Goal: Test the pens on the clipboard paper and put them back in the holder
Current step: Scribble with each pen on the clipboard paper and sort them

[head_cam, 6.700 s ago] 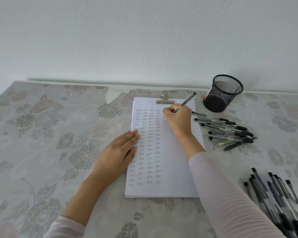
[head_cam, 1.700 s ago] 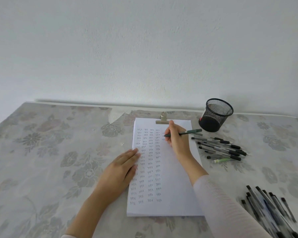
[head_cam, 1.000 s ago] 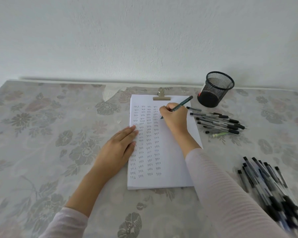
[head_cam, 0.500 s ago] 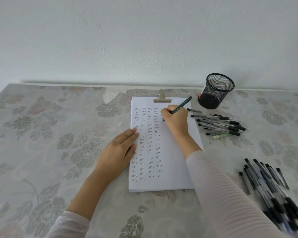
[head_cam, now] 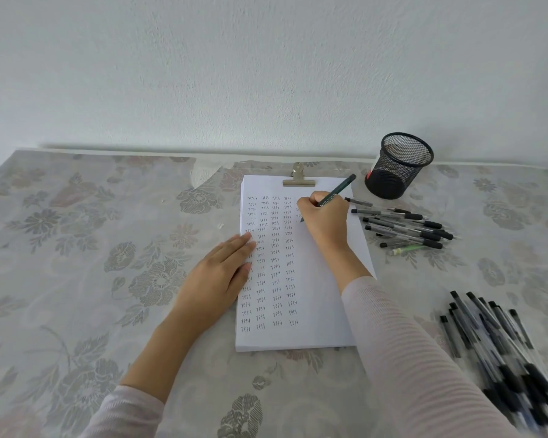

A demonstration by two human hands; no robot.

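— What has been altered in the last few seconds?

— The clear-barrelled pen has been exchanged for a dark green pen (head_cam: pixel 337 191), which is now pinched in the curled fingers of the right hand (head_cam: pixel 325 221). Its tip has been brought down onto the paper (head_cam: pixel 314 295), at the top of a barely started fifth column.

— What is meant by that for the task?

— One more pen is being tested. No pen is seen standing in the holder (head_cam: pixel 399 165) — the putting back is judged not yet begun.

— How is the pen placed in the hand?

— It is gripped low, with the barrel slanted up and away toward the holder. The paper is steadied by the left hand (head_cam: pixel 215 279), laid flat with its fingers straight. Loose pens (head_cam: pixel 405 227) are left just right of the paper, near the holder — a second heap (head_cam: pixel 503 349) lies at the near right.
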